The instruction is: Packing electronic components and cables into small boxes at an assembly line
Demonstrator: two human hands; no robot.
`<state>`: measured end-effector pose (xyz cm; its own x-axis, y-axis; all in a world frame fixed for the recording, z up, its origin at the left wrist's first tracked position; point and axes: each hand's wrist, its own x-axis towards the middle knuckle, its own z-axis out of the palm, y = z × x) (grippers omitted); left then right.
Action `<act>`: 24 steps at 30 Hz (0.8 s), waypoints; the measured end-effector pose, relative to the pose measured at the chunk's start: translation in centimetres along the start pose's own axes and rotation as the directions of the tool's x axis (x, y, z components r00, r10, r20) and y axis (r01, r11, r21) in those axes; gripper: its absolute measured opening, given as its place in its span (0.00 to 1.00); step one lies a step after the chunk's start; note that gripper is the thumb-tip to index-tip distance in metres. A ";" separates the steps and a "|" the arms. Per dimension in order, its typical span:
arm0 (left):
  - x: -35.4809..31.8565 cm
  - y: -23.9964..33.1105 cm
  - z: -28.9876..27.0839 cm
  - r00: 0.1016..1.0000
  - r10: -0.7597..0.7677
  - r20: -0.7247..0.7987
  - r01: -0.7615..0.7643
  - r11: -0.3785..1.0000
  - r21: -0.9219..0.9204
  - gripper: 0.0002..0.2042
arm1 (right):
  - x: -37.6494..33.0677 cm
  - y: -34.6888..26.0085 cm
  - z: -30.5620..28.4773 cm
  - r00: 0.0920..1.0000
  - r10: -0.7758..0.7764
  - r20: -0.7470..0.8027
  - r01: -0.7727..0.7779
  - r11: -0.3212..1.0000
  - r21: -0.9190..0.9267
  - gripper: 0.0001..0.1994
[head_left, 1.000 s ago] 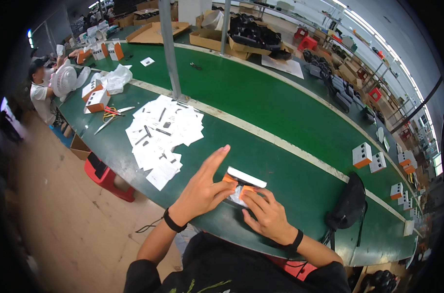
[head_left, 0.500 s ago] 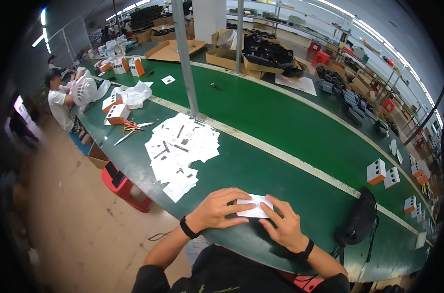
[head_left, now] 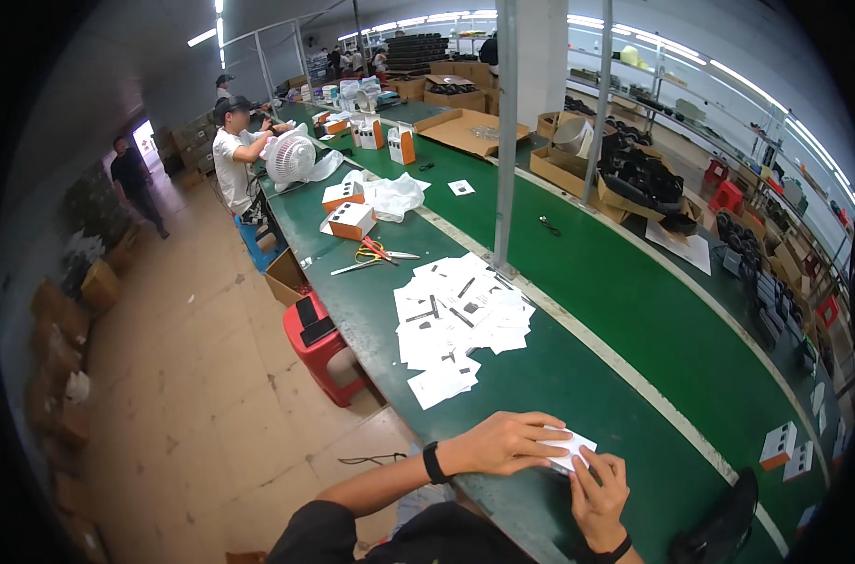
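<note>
My left hand (head_left: 512,444) and my right hand (head_left: 599,496) are both closed on a small, flat, white rectangular piece (head_left: 580,442) near the front edge of the green table. Left fingers lie across its top and far side, while the right thumb and fingers press on its near right part. Its underside is hidden, and I cannot tell whether it is a folded leaflet or a thin box. Beyond my left hand spreads a loose pile of white printed leaflets (head_left: 457,315).
Scissors (head_left: 378,252) lie past the leaflets, near white-and-orange boxes (head_left: 352,221) and a plastic bag (head_left: 394,195). A metal post (head_left: 505,141) rises beside the green belt. A black bag (head_left: 723,522) lies at right. A red stool (head_left: 319,352) stands at left; a co-worker (head_left: 235,160) sits beyond, beside a fan (head_left: 289,157).
The view has turned left, so everything sits further right in the picture and a walking person shows at far left. Both hands stay on the white piece.
</note>
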<state>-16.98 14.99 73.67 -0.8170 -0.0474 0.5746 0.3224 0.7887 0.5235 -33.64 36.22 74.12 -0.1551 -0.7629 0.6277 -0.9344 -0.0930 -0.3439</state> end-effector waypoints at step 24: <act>-1.0 -1.0 -0.6 0.980 0.087 0.179 -0.124 0.971 0.203 0.24 | -0.9 0.3 0.2 0.994 -0.036 0.107 0.037 0.999 -0.003 0.26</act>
<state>-16.17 13.83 72.92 -0.8581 0.1322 0.4963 0.3173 0.8962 0.3100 -33.69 36.78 73.33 -0.0859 -0.8230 0.5615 -0.9405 -0.1190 -0.3183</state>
